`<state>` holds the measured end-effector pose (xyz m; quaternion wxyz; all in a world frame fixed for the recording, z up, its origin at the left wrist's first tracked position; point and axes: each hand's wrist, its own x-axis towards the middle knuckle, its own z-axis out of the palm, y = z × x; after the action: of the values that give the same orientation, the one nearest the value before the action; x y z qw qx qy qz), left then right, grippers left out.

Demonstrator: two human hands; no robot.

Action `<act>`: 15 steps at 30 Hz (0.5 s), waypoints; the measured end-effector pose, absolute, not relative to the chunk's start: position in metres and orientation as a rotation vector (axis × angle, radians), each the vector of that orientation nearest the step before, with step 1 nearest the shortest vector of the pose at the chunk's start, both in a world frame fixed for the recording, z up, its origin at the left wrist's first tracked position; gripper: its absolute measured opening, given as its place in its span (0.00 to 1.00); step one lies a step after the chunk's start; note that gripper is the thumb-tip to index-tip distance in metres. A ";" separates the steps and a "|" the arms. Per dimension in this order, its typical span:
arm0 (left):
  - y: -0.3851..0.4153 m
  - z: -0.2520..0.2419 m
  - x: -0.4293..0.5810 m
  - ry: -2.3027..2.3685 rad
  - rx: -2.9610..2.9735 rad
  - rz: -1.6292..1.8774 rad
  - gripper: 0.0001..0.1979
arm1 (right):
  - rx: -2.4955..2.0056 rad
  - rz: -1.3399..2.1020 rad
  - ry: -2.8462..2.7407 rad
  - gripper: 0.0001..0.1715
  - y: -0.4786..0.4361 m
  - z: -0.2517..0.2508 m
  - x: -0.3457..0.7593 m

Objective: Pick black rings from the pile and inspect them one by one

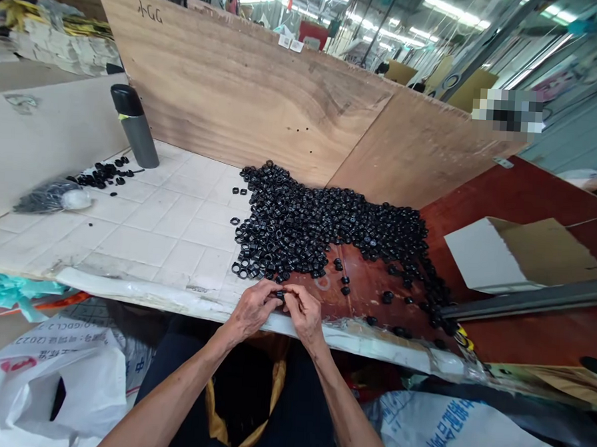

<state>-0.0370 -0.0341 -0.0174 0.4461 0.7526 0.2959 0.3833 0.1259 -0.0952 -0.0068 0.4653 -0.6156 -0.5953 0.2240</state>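
My left hand (253, 306) and my right hand (302, 310) meet at the front edge of the table. Between their fingertips they pinch one small black ring-like part (279, 294); its exact shape is partly covered by the fingers. Just beyond them spreads a large heap of small black ring-shaped parts (289, 216). A few single black parts (345, 290) lie apart on the red-brown surface to the right. Below my hands, an open yellow-rimmed bag (277, 387) with a dark inside rests at my lap.
A grey bottle with a black cap (140, 138) stands at the back left, near loose black pieces (103, 175) and a clear bag of black pieces (44, 197). A plywood board (235, 93) walls off the back. At right sit an open cardboard box (487, 260) and a metal bar (535, 299).
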 end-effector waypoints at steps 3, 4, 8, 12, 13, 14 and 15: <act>-0.034 -0.018 -0.037 0.755 1.819 0.964 0.11 | -1.478 0.626 -1.454 0.13 -0.098 -0.008 0.126; -0.033 -0.019 -0.037 0.747 1.840 0.968 0.11 | -1.490 0.615 -1.450 0.12 -0.097 -0.007 0.126; -0.033 -0.023 -0.037 0.715 1.924 0.997 0.12 | -1.557 0.480 -1.495 0.11 -0.094 -0.002 0.124; -0.033 -0.024 -0.037 0.714 1.877 1.019 0.10 | -1.570 0.532 -1.506 0.15 -0.093 0.001 0.124; -0.033 -0.024 -0.037 0.713 1.878 1.023 0.10 | -1.562 0.592 -1.487 0.15 -0.093 0.000 0.125; -0.033 -0.025 -0.036 0.715 1.883 1.026 0.10 | -1.552 0.656 -1.465 0.14 -0.093 0.000 0.126; -0.033 -0.025 -0.036 0.718 1.887 1.028 0.10 | -1.542 0.710 -1.448 0.14 -0.093 -0.001 0.127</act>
<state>-0.0363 -0.0327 -0.0252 0.4242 0.7543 0.2871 0.4107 0.1268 -0.0926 -0.0014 0.4396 -0.6208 -0.5829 0.2858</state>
